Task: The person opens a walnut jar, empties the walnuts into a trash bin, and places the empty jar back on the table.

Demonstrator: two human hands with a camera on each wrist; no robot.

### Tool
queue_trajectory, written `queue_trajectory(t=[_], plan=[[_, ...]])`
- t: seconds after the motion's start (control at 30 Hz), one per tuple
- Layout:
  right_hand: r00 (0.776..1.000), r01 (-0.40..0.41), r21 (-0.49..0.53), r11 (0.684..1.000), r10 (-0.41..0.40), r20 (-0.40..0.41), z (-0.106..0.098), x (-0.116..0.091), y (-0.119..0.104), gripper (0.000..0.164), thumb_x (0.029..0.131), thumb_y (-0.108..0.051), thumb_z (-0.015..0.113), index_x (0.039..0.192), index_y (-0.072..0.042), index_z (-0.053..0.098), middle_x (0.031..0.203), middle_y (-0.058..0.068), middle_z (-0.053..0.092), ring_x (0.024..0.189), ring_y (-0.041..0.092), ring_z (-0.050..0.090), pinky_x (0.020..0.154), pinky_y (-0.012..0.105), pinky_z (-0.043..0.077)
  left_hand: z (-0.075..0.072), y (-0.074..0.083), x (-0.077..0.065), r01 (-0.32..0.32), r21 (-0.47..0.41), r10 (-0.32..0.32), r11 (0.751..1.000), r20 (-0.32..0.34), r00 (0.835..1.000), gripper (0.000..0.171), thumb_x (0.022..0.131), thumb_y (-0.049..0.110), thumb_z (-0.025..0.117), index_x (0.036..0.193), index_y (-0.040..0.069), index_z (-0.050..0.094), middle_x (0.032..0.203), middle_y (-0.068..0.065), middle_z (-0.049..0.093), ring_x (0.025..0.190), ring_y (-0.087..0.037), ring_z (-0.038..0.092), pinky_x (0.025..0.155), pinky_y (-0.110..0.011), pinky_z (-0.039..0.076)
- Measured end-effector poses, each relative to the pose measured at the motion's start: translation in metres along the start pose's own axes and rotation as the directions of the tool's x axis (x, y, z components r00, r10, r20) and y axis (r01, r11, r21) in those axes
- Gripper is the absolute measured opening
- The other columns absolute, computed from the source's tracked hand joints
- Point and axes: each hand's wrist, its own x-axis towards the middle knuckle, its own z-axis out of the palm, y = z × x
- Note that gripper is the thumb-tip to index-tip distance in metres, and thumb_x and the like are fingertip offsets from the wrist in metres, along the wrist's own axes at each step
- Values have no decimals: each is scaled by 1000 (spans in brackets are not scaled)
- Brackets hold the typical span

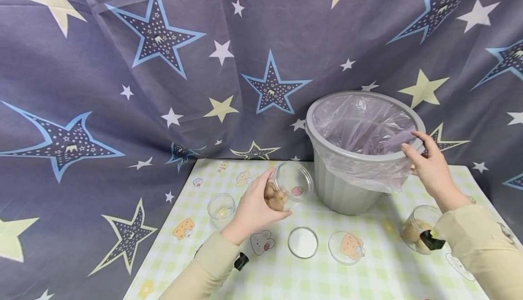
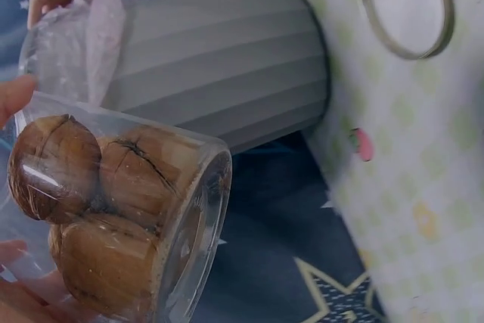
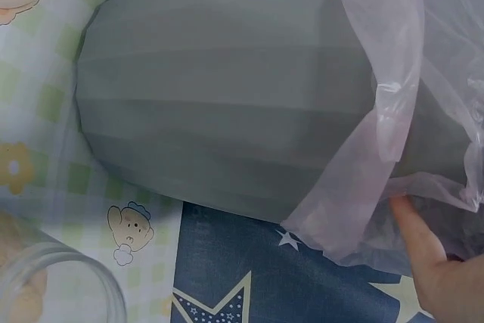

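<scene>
A steady grasp and a slow tilt suit the jar (image 1: 295, 178) at the frame's centre, since its mouth is open: the left hand (image 1: 254, 208) grasps it, brown nuts (image 1: 275, 197) inside. The right hand (image 1: 434, 172) pinches the liner (image 1: 363, 130) at the rim of the bin (image 1: 347, 190), right of centre; firm pressure there should stop slipping. A second jar (image 1: 417, 216), lower right, holds brown contents; the left-hand cup (image 1: 221, 200)'s are unclear.

The head view is bright, wrist views dim.
</scene>
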Motion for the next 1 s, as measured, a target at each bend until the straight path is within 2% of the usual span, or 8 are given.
queue_trajectory(t=[0.2, 0.37, 0.47, 0.7, 0.87, 1.0], plan=[[1000, 6, 42, 999, -6, -5, 0, -1, 2, 50, 96, -32, 52, 143, -33, 36, 96, -6, 41, 71, -5, 47, 58, 12, 47, -7, 14, 20, -98, 51, 99, 994, -8, 995, 104, 56, 35, 90, 144, 18, 36, 128, -5, 55, 117, -24, 53, 95, -45, 47], [1000, 12, 71, 997, -12, -5, 1, -1, 3, 43, 96, -31, 52, 136, -39, 40, 94, -7, 41, 71, -5, 47, 58, 13, 47, -11, 24, 36, -160, 89, 161, 983, 0, 987, 105, 57, 36, 90, 144, 15, 35, 121, -8, 58, 112, -25, 55, 94, -44, 48], [1000, 20, 73, 997, -19, -13, 1, -1, 3, 42, 96, -30, 52, 135, -39, 40, 89, -7, 42, 68, -3, 46, 56, 13, 47, -12, 30, 46, -174, 109, 176, 979, -8, 984, 105, 56, 38, 90, 144, 15, 36, 120, -8, 58, 111, -27, 55, 92, -44, 49], [998, 34, 80, 996, -31, -45, 4, 0, 5, 41, 96, -27, 53, 135, -35, 41, 81, -5, 42, 61, -2, 43, 52, 14, 46, -16, 42, 75, -203, 227, 223, 952, -63, 973, 103, 56, 43, 89, 141, 14, 38, 97, -4, 58, 93, -24, 57, 77, -40, 51], [999, 19, 63, 998, -16, -44, 6, 1, 4, 48, 97, -28, 51, 142, -25, 36, 88, 4, 37, 61, 0, 40, 53, 13, 47, -20, 50, 93, -190, 282, 216, 940, -62, 975, 102, 57, 45, 87, 141, 15, 37, 98, -6, 58, 94, -26, 58, 77, -41, 51], [999, 14, 62, 998, -12, -45, 5, 1, 4, 51, 97, -28, 50, 144, -20, 32, 97, 4, 36, 67, -1, 42, 54, 12, 47, -21, 56, 105, -174, 304, 193, 937, -34, 981, 102, 59, 45, 86, 143, 15, 35, 98, -6, 56, 97, -27, 56, 80, -43, 50]])
